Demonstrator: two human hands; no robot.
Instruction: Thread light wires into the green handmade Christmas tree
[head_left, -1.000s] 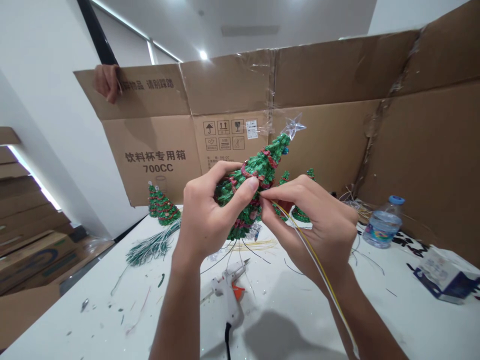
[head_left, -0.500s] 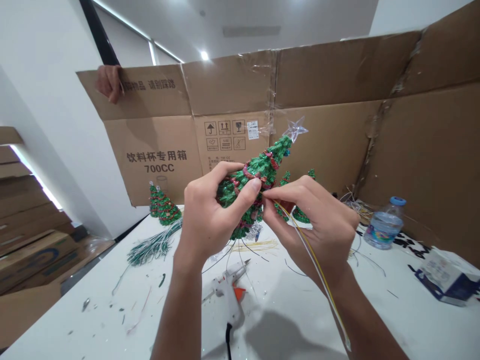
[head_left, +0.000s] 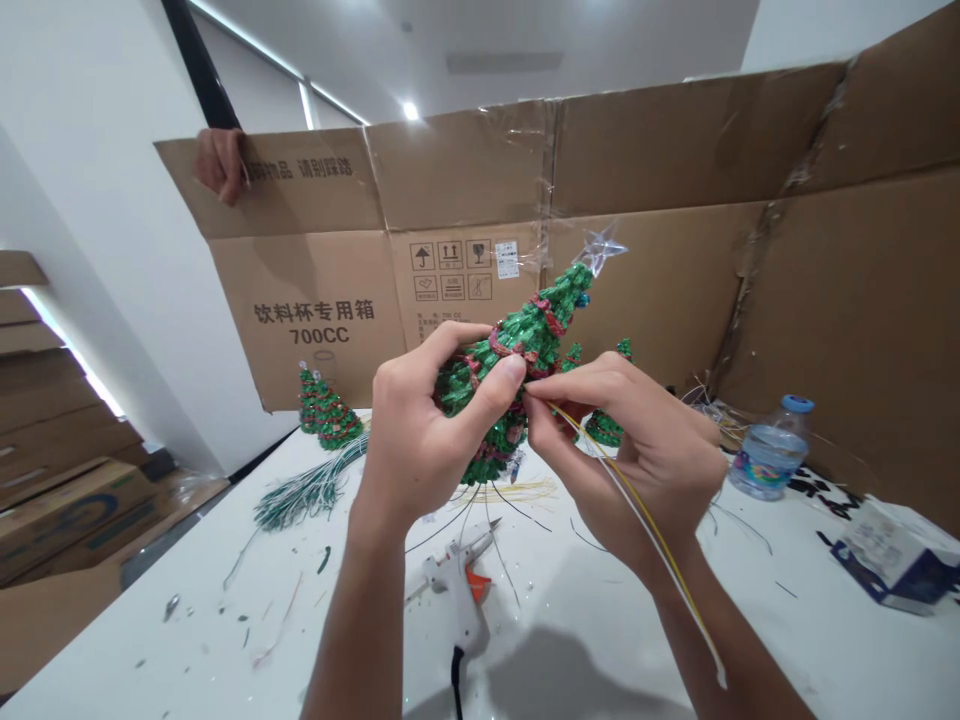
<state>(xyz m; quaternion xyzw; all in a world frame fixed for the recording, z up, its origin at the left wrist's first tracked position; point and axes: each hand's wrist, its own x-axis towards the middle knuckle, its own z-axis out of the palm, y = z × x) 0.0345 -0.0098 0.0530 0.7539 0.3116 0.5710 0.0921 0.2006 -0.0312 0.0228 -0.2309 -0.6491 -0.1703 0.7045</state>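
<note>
My left hand (head_left: 431, 430) is wrapped round a small green artificial Christmas tree (head_left: 551, 315), tilted to the upper right, with red garland and a clear star (head_left: 602, 248) at its tip. Thin dark wires hang from its base. Close against the tree's side, my right hand (head_left: 626, 455) pinches the end of a yellow and white strand (head_left: 660, 545), which trails down over the wrist. The pinched end itself is hidden by the fingertips. Below the hands, a white glue gun (head_left: 457, 590) with an orange trigger lies on the white table (head_left: 247, 600).
Smaller trees (head_left: 330, 412) stand at the back left beside a bundle of green and white wires (head_left: 307, 490). A water bottle (head_left: 772, 448) and a blue-white box (head_left: 892, 560) are on the right. Cardboard (head_left: 465, 190) walls the back; another person's hand (head_left: 220, 165) grips its top.
The tree has shifted slightly to the upper right in my left hand. My right hand and the strand's loose end have moved a little to the right.
</note>
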